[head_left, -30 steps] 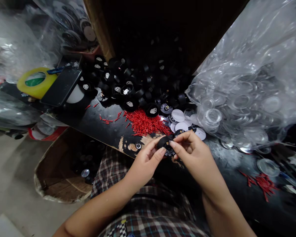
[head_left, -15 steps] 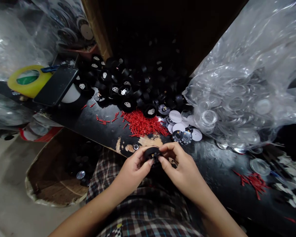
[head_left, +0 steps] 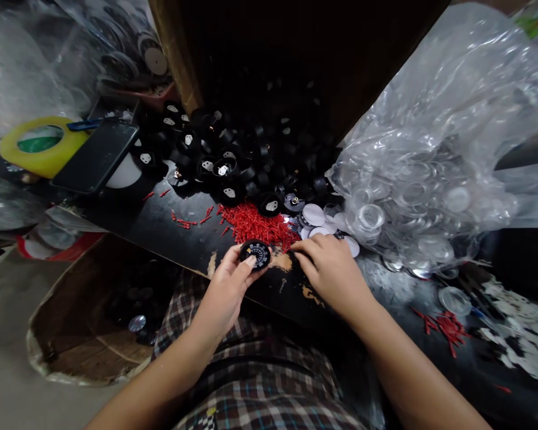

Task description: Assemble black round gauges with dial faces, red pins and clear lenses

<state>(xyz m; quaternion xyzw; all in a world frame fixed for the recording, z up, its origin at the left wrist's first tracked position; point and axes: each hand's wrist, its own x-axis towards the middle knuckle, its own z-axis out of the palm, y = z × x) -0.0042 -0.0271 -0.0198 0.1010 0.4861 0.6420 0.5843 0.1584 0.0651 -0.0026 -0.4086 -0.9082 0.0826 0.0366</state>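
My left hand (head_left: 230, 279) grips a small round black gauge (head_left: 256, 255), its thumb lying over the dial. The dial faces up and carries white markings and a small yellowish spot. My right hand (head_left: 329, 269) is at the right edge of a heap of red pointers (head_left: 255, 224), palm down with fingers bent together. Whatever lies between its fingertips is too small to make out. Beside that hand, white discs (head_left: 314, 215) are partly covered by its fingers.
Many black round housings (head_left: 229, 194) are piled behind the pointers. A clear plastic bag (head_left: 407, 143) of transparent covers stands right. At left lie a phone (head_left: 96, 156) and yellow tape (head_left: 45, 146). An open carton (head_left: 72, 334) stands below, left of the table.
My right hand has left the gauge and moved forward to the edge of the red pointers. My left hand has shifted left and forward with the gauge, whose dial now shows.
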